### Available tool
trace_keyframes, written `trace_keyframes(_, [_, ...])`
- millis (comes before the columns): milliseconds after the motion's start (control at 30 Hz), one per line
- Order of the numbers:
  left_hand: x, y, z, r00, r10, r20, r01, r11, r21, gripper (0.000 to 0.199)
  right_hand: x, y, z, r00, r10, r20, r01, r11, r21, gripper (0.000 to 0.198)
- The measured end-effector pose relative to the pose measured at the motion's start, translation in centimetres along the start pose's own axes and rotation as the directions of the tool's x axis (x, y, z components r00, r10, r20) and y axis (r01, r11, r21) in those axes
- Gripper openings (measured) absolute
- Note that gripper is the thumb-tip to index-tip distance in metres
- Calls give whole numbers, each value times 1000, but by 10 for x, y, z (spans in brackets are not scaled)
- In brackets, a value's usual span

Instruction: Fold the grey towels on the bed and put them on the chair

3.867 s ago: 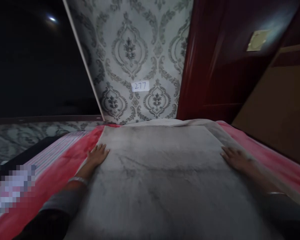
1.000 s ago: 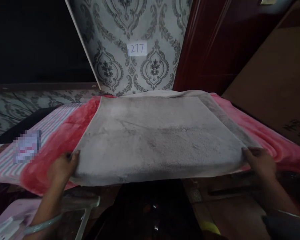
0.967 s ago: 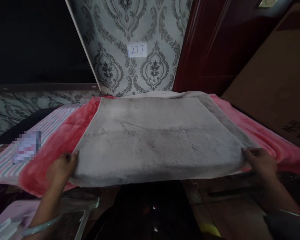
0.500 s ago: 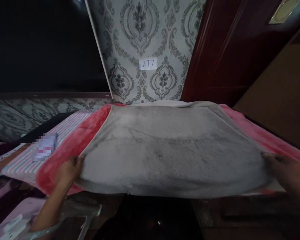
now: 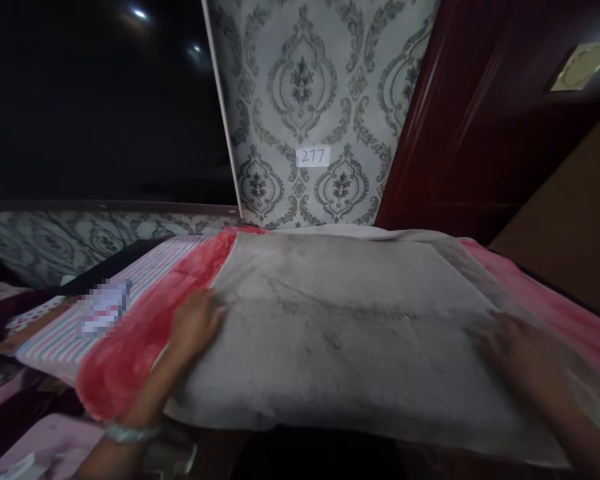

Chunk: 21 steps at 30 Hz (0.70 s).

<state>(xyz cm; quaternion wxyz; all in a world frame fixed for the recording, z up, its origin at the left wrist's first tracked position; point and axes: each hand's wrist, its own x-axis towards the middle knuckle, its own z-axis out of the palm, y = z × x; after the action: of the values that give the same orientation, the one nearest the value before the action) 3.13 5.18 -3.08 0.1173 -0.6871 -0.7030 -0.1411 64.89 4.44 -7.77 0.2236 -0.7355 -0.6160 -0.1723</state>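
A grey towel (image 5: 350,333) lies spread flat over a red-pink blanket (image 5: 145,327) on a raised surface in front of me. My left hand (image 5: 196,324) rests on the towel's left edge, fingers pointing forward, with a bangle on the wrist. My right hand (image 5: 525,348) lies flat on the towel's right side and is blurred by motion. Neither hand grips a fold. The towel's near edge hangs slightly over the front of the surface.
A striped cloth (image 5: 80,320) lies left of the blanket. Patterned wallpaper with a "277" label (image 5: 313,157) stands behind, a dark red door (image 5: 460,120) to the right, a dark screen (image 5: 95,107) to the left. A pale pink object (image 5: 45,447) sits low at left.
Both hands let go of the towel's near corners and slid forward along its side edges; they now rest on top. The camera view tilted up and shifted left.
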Motion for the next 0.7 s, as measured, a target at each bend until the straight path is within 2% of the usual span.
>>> trace_keyframes(67, [23,36,13,976,203,86,-195,977,-92,61,12,-48,14,988,-150,45,144,984,107,72])
trace_keyframes(100, [35,51,21,943,297,152,-279,952,-129,62,16,-69,23,972,-213,97,197,969,151,72])
trace_keyframes(133, [46,61,29,899,383,211,-352,921,-169,64,17,-86,33,953,-264,148,237,955,181,71])
trace_keyframes(200, [66,65,45,851,451,269,-406,890,-208,64,15,-105,51,912,-331,241,283,935,213,70])
trace_keyframes(267, [86,47,55,859,411,305,-367,910,-192,62,9,-106,66,896,-343,284,286,932,224,70])
trace_keyframes(400, [126,-11,57,924,123,362,-124,992,-21,58,3,-93,82,898,-350,267,293,928,232,73])
trace_keyframes(467, [146,-25,54,937,17,350,-33,999,41,56,3,-90,85,906,-347,241,294,928,230,73])
trace_keyframes(567, [166,-11,57,957,-11,290,-6,998,57,55,2,-91,88,918,-332,216,283,931,229,72])
trace_keyframes(633, [167,14,65,962,47,271,-57,998,27,55,1,-89,90,919,-331,215,279,930,238,71])
trace_keyframes(700, [161,36,76,948,134,290,-133,991,-25,56,0,-86,92,922,-324,213,267,929,256,70])
